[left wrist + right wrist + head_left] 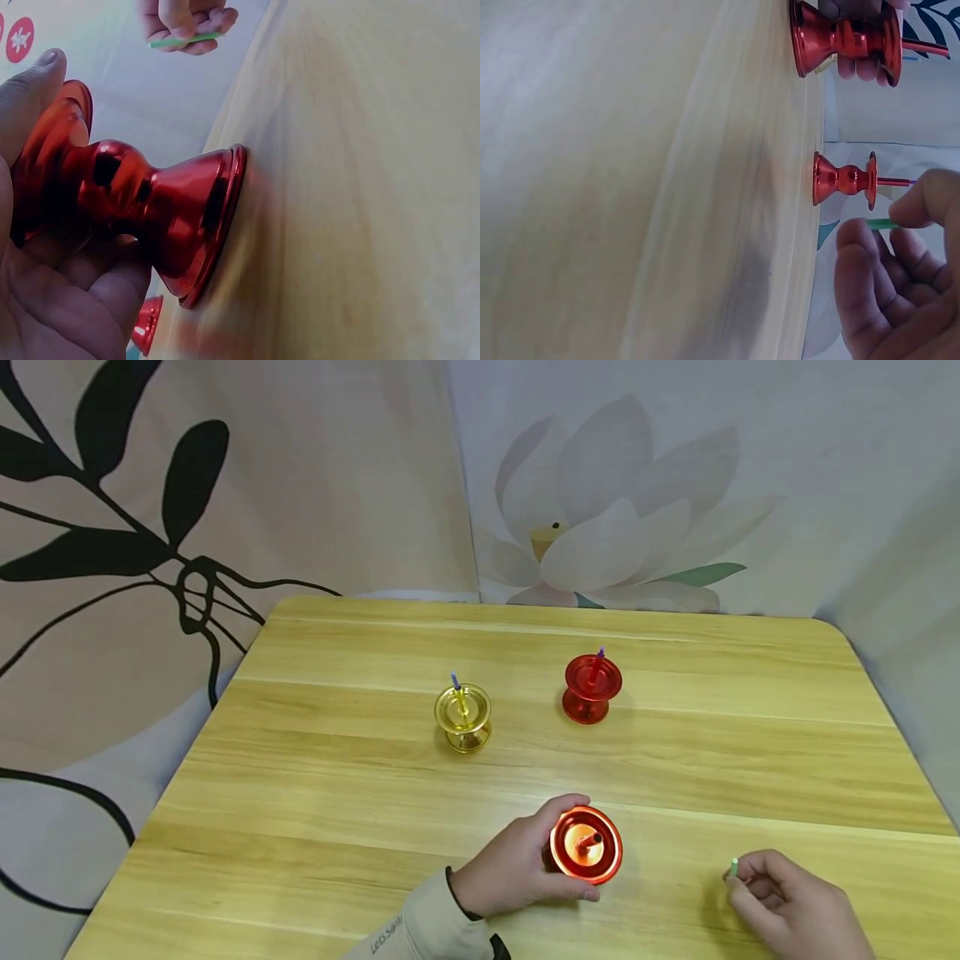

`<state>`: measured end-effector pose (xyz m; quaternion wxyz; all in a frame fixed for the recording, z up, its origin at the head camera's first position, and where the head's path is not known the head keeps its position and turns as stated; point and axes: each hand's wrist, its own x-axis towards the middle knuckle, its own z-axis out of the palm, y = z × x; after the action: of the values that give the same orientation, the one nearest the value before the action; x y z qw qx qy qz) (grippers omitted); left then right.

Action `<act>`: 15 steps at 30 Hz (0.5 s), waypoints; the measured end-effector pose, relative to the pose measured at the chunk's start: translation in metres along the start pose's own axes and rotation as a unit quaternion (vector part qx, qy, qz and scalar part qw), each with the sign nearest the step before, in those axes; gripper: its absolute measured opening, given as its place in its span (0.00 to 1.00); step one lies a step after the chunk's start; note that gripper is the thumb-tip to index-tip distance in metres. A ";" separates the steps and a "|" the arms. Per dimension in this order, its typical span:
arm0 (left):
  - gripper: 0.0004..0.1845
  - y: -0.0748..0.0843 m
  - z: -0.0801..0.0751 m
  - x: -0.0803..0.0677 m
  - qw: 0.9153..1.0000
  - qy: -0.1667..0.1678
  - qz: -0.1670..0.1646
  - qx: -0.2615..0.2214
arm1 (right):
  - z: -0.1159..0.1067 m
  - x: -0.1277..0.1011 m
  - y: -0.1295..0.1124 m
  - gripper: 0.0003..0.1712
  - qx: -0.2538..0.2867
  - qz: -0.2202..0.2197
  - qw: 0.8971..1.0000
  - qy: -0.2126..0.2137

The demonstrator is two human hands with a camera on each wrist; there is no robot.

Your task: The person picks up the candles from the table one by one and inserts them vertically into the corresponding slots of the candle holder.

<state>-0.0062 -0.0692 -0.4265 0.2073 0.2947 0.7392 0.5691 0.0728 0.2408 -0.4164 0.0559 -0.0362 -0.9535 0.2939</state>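
Observation:
My left hand (513, 868) grips a shiny red candle holder (187, 202) below its dish, thumb and fingers on opposite sides. The holder is upright at or just over the table; I cannot tell if its base touches. A bare red tube rises from its dish. Off to the right, my right hand (798, 906) pinches a thin pale-green stick (883, 223) between thumb and fingertips, apart from the holder. Farther back stand a gold candle holder (451, 713) with a blue-tipped tube and another red candle holder (587, 707) with a purple-tipped tube.
The wooden table (315, 827) has a rounded far edge. Behind it hangs a pale curtain (360, 468) printed with dark leaves and a large flower. The two standing holders are beyond my left hand, toward the back of the table.

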 end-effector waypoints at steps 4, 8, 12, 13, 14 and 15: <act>0.45 -0.001 0.000 0.000 1.000 -0.003 -0.004 -0.005 | 0.002 0.001 -0.003 0.11 0.009 -0.010 1.000 0.011; 0.45 -0.001 0.000 0.000 1.000 -0.002 -0.004 -0.001 | 0.002 0.003 -0.006 0.12 0.016 -0.023 1.000 0.015; 0.45 -0.001 0.000 0.001 1.000 -0.001 0.000 0.002 | 0.002 0.004 -0.008 0.12 0.016 -0.035 0.999 0.016; 0.45 -0.001 0.000 0.001 1.000 -0.002 0.000 0.001 | 0.003 0.005 -0.008 0.13 0.018 -0.043 0.999 0.022; 0.45 -0.001 0.000 0.001 1.000 -0.001 0.001 0.001 | 0.003 0.006 -0.009 0.14 0.020 -0.051 0.998 0.029; 0.45 -0.002 0.000 0.001 1.000 -0.001 0.003 0.000 | 0.003 0.006 -0.009 0.15 0.023 -0.061 0.997 0.037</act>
<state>-0.0066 -0.0687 -0.4281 0.2069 0.2974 0.7381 0.5692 0.0657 0.2325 -0.4136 0.1102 0.0127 -0.9443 0.3100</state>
